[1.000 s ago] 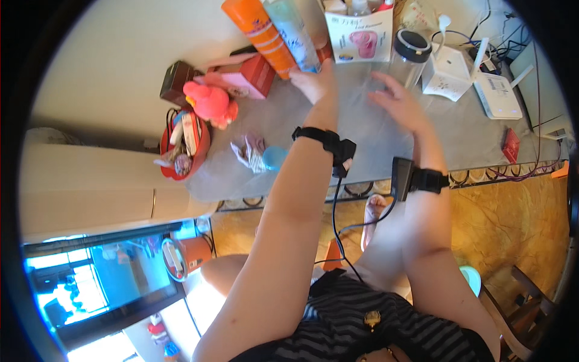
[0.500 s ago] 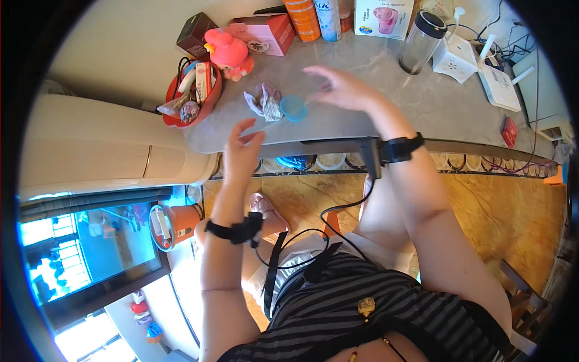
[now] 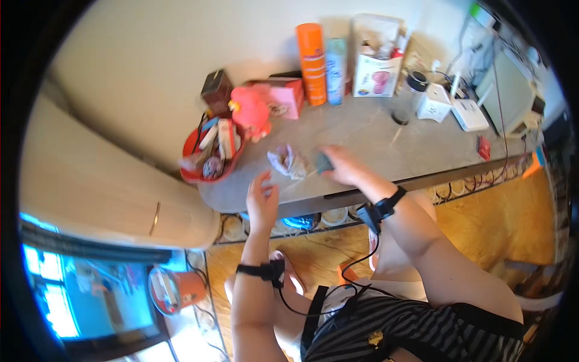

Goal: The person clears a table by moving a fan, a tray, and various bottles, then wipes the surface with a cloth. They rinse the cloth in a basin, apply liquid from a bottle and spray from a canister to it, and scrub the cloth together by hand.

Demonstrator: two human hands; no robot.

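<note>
My right hand [image 3: 345, 165] is over the grey table with its fingers closed on a small round translucent blue piece [image 3: 324, 163], like a lid or shallow dish. The hand covers part of it and motion blurs it, so its exact kind is unclear. To the left of that hand lies a crumpled piece of patterned white and purple cloth [image 3: 288, 161], touched by neither hand. At the table's front edge is my left hand [image 3: 262, 202], holding nothing, with fingers slightly bent and apart. Both wrists wear black straps with cables.
A red basket [image 3: 208, 175] of odds and ends and a pink plush toy [image 3: 251, 113] stand at the table's left. Behind are an orange spray can [image 3: 312, 66], a blue can [image 3: 335, 72] and a boxed gadget [image 3: 377, 75]. A clear bottle [image 3: 408, 99] and white router [image 3: 469, 114] stand right.
My right hand has come down onto the blue round piece and grips it. My left hand stays near the table edge. The whole view has shifted and tilted.
</note>
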